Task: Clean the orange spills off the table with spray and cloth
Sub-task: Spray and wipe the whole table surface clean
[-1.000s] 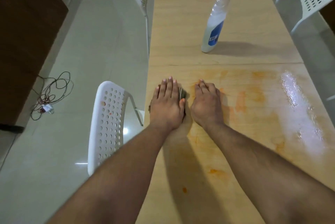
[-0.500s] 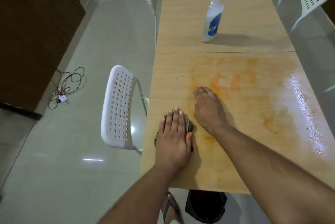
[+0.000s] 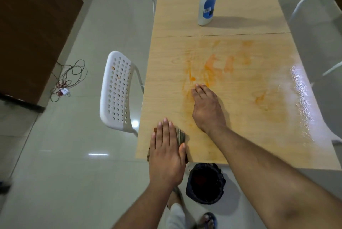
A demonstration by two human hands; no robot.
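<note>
Two flat hands: left hand (image 3: pixel 166 152) on cloth (image 3: pixel 181 135) at table (image 3: pixel 240 136) edge, right hand (image 3: pixel 208 109) beside orange spills (image 3: pixel 212 65).

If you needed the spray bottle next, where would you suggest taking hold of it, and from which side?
I would grip the spray bottle round its narrower clear upper body, above the blue label, coming from the near side with the right hand. It stands upright on the table with nothing beside it, so a side-on wrap looks easiest.

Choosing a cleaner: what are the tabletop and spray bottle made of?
The light tan tabletop looks like wood-grain laminate or sealed wood: printed grain, glossy where wet. The translucent white spray bottle with the blue label looks like plastic.
</note>
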